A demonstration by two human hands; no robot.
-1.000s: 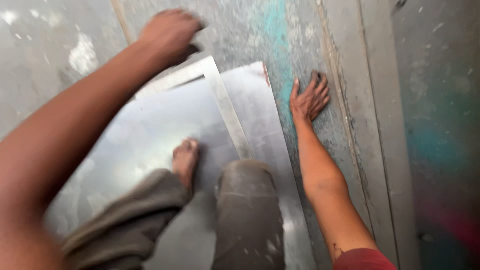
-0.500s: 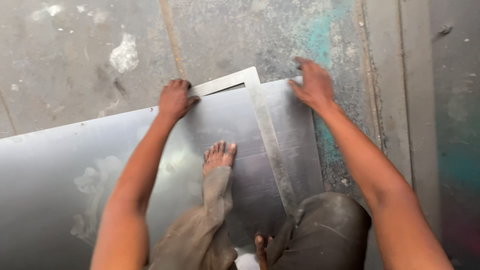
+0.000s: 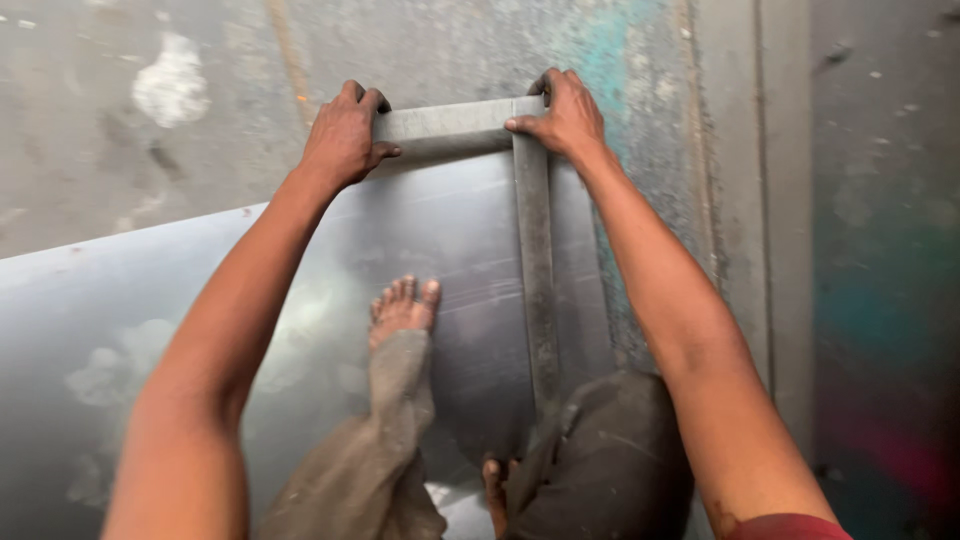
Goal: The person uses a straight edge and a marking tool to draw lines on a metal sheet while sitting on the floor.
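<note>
While the person crouched over the work, a bent knee in dark trousers [image 3: 610,460] filled the nearest part of the view. A bare foot [image 3: 402,310] stood flat on the metal sheet [image 3: 120,300]. That sheet lay on the floor [image 3: 80,150], shiny and grey with cloudy smears, and ran off the left edge.

On its far right corner lay a flat steel square [image 3: 535,280]. One leg ran along the sheet's right side towards the knee, and the other ran across its far edge.

The left hand [image 3: 345,135] was clenched over the far end of the cross leg, fingers curled past the edge and thumb on top. The right hand [image 3: 565,115] held the corner where the two legs met, its grip closed the same way.

By my judgement the step in hand was setting the square true against the sheet's corner. Any shift from there would call for both hands to move together, with the foot's weight pinning the sheet so it did not slide.

No package, label or sign showed anywhere. Beyond the hands the concrete floor bore only a white blotch [image 3: 172,82] at far left and a teal smear [image 3: 610,40] at far right. A raised grey strip [image 3: 740,200] ran alongside the smear.
</note>
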